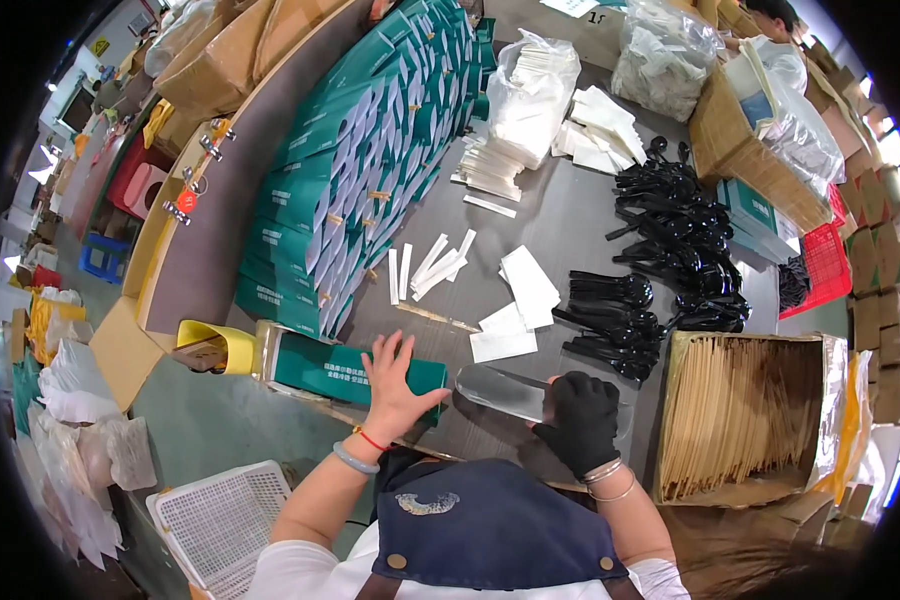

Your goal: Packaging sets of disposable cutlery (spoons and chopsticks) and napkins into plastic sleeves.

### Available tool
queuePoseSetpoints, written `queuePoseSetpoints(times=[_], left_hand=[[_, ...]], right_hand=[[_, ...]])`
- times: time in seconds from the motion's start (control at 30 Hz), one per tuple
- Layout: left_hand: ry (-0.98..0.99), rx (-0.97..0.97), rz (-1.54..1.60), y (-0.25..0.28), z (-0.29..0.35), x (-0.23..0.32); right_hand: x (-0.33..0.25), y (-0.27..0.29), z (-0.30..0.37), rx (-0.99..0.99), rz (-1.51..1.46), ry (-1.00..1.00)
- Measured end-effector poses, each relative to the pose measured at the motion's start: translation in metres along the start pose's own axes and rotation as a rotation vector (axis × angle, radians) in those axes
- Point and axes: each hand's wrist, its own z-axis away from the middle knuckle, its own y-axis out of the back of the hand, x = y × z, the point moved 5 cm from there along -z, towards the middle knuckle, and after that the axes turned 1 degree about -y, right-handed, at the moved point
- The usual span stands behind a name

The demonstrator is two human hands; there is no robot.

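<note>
While its print is white, the package (328, 371) is green.

A green packet (315, 368) lies lengthwise just beside a long, grey, round-ended piece (500, 392).

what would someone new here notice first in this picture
The long bank of green packets across the upper left would likely draw the eye first, then the heap of glossy black utensils right of centre. Nearer, the left hand spreads over a green box, while the black-gloved right hand is at one end of a long translucent piece.
</note>
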Motion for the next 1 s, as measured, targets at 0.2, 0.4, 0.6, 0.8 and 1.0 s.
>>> queuePoseSetpoints(times=[0.2, 0.4, 0.6, 0.8, 1.0], left_hand=[[0.016, -0.027, 0.021, 0.002, 0.001, -0.002], [-0.185, -0.007, 0.122, 0.01, -0.039, 0.011], [-0.198, 0.167, -0.219, -0.001, -0.133, -0.004], [-0.261, 0.121, -0.272, -0.003, -0.144, -0.005], [-0.404, 0.014, -0.532, 0.004, -0.162, 0.026]], right_hand=[[-0.018, -0.032, -0.004, -0.143, -0.111, 0.094], [-0.054, -0.052, -0.026, 0.117, -0.316, 0.26], [0.085, -0.002, 0.018, 0.42, -0.247, -0.142], [0.272, 0.026, 0.188, 0.695, -0.003, -0.866], [0.302, 0.015, 0.21, 0.344, -0.039, -1.122]])
